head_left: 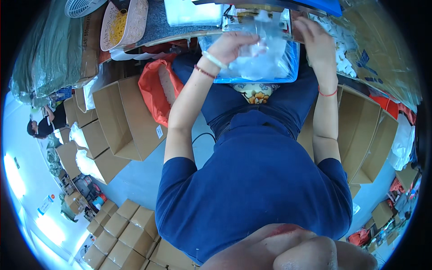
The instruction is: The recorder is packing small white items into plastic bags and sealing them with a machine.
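Note:
My left hand (231, 47) is closed, thumb and fingers pinching a small clear plastic bag (262, 38) held up in front of a metal bench device (234, 20). Below it, a blue-rimmed tray (294, 67) rests at my lap, heaped with clear bags and whitish contents (265, 67). To the right of the device, my right hand (315, 36) is raised with bent fingers slightly apart, and no object shows in it. Small white pieces (344, 49) lie in a pile just right of that hand.
On the bench stand a pink basket (139, 22) of yellow rubber bands and a clear plastic container (193, 13). Open cartons (121, 117) flank my legs, with a red bag (157, 90) at the left. Stacked boxes (121, 234) stand behind me; a person (45, 123) is far left.

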Tool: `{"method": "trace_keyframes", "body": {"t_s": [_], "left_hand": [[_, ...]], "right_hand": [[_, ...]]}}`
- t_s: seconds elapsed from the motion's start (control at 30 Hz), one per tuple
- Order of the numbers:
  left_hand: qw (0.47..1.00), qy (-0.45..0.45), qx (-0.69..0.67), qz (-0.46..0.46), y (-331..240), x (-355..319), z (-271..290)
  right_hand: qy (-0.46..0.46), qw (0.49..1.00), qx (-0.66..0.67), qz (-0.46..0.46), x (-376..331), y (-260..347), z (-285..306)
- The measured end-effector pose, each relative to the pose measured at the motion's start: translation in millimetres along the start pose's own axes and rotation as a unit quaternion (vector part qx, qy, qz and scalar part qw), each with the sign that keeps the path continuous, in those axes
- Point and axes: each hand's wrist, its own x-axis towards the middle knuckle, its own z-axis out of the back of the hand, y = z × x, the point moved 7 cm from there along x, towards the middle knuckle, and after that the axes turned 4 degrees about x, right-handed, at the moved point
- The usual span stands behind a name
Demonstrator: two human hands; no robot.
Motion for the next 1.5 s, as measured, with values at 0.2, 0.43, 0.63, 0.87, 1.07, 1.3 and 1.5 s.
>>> {"method": "trace_keyframes", "body": {"t_s": [0.2, 0.43, 0.63, 0.87, 1.07, 1.3, 1.5], "left_hand": [[0.999, -0.034, 0.035, 0.002, 7, 8, 7], [0.615, -0.344, 0.609, -0.364, -99, -52, 83], [0.488, -0.332, 0.720, -0.366, -57, -80, 92], [0.804, -0.291, 0.441, -0.273, -62, -98, 39], [0.854, -0.222, 0.414, -0.222, -55, -100, -6], [0.933, -0.012, 0.350, -0.083, -24, -72, -20], [0.999, -0.016, 0.034, -0.023, 2, -17, 1]], "right_hand": [[-0.071, 0.972, -0.215, 0.059, -9, -74, -14], [-0.171, 0.974, 0.065, -0.132, -16, -80, 9], [-0.113, 0.947, 0.127, -0.273, -36, -34, 41], [0.004, 0.953, 0.294, -0.069, -47, 66, -7], [-0.030, 0.962, 0.261, 0.072, -12, 111, 26], [0.224, 0.954, 0.177, 0.093, -3, 84, -4], [0.023, 0.998, -0.040, 0.030, 2, 15, 9]]}}
